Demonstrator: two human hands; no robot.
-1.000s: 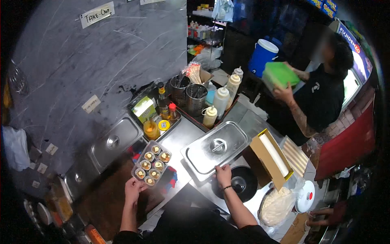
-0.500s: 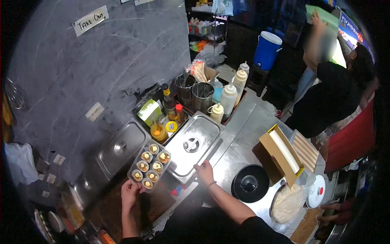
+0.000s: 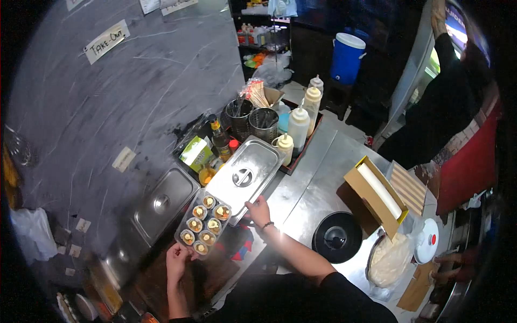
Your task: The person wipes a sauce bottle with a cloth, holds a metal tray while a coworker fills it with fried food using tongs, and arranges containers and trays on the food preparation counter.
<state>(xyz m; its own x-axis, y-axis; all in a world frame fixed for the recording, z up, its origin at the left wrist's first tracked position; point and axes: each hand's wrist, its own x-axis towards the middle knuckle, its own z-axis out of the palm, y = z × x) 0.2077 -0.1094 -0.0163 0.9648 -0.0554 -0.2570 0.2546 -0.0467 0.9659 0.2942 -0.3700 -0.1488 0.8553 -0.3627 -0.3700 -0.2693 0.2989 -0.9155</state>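
My left hand (image 3: 179, 262) grips the lower edge of a clear plastic tray (image 3: 197, 254), its fingers closed. Inside sit several small round food pieces (image 3: 214, 225) in dark wraps, each with a pale dab on top. My right hand (image 3: 258, 211) pinches the near right corner of a rectangular stainless steel lid (image 3: 257, 156) with a round recessed handle. The lid looks tilted, its left side over part of the condiments. Close to its near corner, the food tray slightly overlaps it. Below lies a red and blue item (image 3: 243, 247), possibly cloth.
A second steel lid (image 3: 164, 207) lies at left. Behind are squeeze bottles (image 3: 298, 129), perforated metal holders (image 3: 264, 125) and a green box (image 3: 196, 154). At right are a black round lid (image 3: 337, 237), a yellow-edged box (image 3: 376, 195) and a bagged pale item (image 3: 389, 261). A person (image 3: 439, 107) stands beyond.
The steel lid has shifted up and left with my right hand, now covering a yellow-topped jar. More of the red and blue item shows. The other person's raised arm has moved; the view shifted slightly.
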